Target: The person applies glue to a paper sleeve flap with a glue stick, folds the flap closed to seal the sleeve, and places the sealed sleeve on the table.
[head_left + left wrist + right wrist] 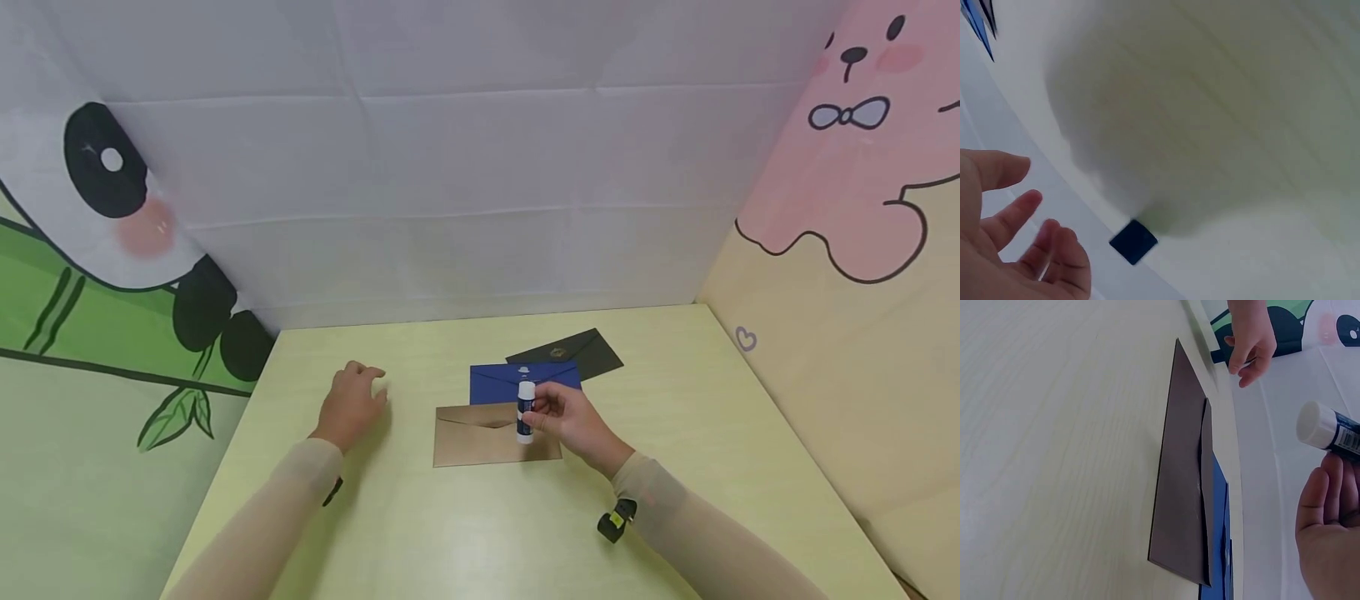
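Note:
My right hand (581, 421) pinches a glue stick (527, 412) upright between thumb and fingers, with its white cap at the top. In the right wrist view the glue stick (1342, 434) shows a white end and a barcode on its dark blue label. Behind it in the head view is a brown envelope (472, 446) with a pointed flap. A blue envelope (491, 383) lies partly under the brown one, and a black envelope (596, 354) farther back. To the left of them, my left hand (351, 406) hovers over the table, fingers loosely bent and holding nothing.
The pale yellow table (420, 533) meets a white cloth wall (465, 258) at the back. Printed cloths with cartoon figures stand at left and right. A small camera (617, 521) is strapped to the right wrist.

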Demonstrator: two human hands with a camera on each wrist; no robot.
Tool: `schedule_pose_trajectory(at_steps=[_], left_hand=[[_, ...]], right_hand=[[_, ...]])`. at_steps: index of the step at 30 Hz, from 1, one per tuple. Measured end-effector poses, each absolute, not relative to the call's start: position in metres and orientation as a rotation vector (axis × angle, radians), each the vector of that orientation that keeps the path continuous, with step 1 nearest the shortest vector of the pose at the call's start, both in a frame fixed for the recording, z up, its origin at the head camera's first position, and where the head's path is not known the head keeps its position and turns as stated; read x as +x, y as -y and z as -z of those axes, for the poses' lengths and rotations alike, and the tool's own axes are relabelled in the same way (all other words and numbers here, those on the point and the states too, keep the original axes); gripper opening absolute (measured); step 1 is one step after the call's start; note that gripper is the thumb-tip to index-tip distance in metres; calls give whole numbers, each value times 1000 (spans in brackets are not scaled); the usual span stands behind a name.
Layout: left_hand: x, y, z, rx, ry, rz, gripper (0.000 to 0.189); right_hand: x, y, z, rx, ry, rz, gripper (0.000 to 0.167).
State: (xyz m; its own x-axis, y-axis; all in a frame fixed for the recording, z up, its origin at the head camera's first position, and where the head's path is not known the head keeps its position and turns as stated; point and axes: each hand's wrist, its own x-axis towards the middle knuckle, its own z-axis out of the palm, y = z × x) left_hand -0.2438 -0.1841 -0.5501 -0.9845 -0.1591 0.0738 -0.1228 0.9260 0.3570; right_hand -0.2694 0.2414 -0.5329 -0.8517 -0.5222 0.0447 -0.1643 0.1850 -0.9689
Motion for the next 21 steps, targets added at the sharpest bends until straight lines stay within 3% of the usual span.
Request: schedule_pose_trajectory(at_steps=[8,21], left_hand=[[-243,202,538,405,3072,414,53],[-241,224,541,423,3091,493,42]], right_hand=[[-270,-241,534,-649,-2163,1699,29],[-268,-241,533,-612,-2179,1709,31]])
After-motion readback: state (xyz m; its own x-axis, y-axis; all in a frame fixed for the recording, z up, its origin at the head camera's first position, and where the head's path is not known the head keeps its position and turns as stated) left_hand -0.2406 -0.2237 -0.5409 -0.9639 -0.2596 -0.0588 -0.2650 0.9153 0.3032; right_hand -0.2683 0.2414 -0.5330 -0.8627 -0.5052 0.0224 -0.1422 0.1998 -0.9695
